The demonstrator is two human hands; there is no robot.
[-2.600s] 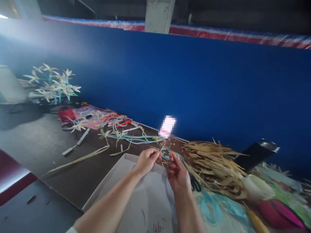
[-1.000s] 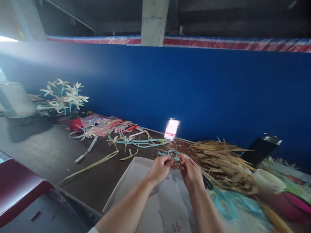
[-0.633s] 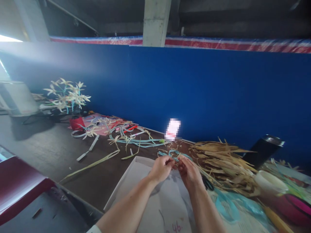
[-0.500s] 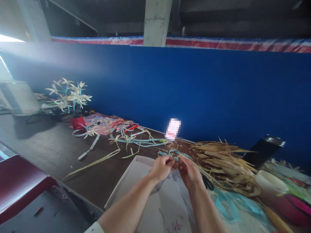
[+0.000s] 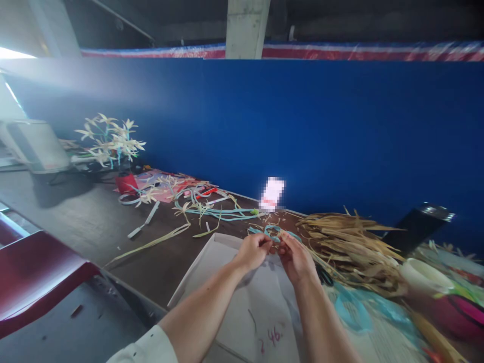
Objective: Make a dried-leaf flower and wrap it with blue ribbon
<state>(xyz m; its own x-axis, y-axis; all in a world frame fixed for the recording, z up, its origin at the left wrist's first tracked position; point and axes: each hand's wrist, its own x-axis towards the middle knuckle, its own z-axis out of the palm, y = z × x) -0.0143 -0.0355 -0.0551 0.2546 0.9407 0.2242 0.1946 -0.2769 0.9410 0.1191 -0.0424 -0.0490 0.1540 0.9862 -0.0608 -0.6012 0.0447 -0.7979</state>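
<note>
Over the far end of the white shallow box lid (image 5: 264,297), my left hand (image 5: 254,250) is closed in a pinch, thumb against the fingers. A short gap to its right, my right hand (image 5: 297,256) pinches too, its fingertips turned toward the left. Whatever sits between the fingers is small and mostly hidden; I cannot make it out. Just past the fingertips lies a loop of pale blue strip (image 5: 271,230) among scraps on the table. Dried corn husks (image 5: 351,247) are heaped to the right of my right hand.
Blue strips (image 5: 215,214) and pale husk strips trail across the dark table (image 5: 151,267). Husk flowers (image 5: 113,141) stand at the back left near a white kettle-like appliance (image 5: 38,146). Right: a black flask (image 5: 419,227), white bowl (image 5: 425,276) and blue ribbon (image 5: 355,310). A blue partition (image 5: 321,126) rises behind.
The camera view has shifted slightly, so the table things sit a little higher and further right. Both hands keep their pinch close together, with only small finger movement.
</note>
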